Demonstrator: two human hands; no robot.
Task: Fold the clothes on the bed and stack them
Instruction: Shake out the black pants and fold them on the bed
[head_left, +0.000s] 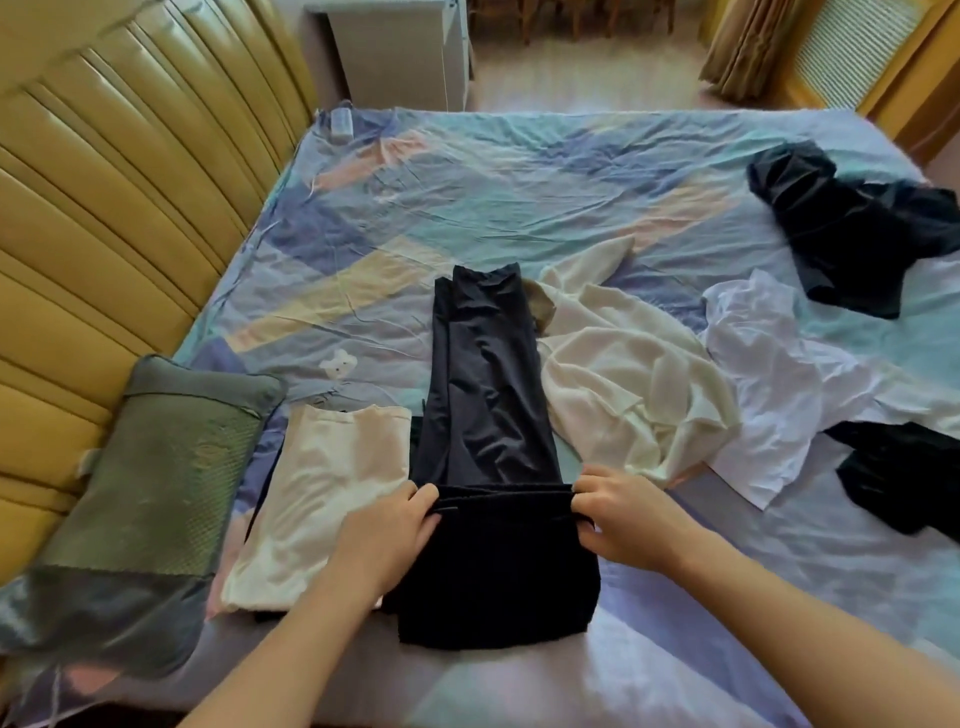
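On the bed (519, 171), my left hand (387, 535) and right hand (623, 514) each pinch the dark trousers' (483, 395) folded edge; I read no labels.

A padded yellow headboard (119, 171) runs along the left of the bed, beyond which a pale cabinet (400, 52) stands on a light floor (582, 78), with beige curtains (748, 47) and wooden chair legs (571, 18) at the far end.
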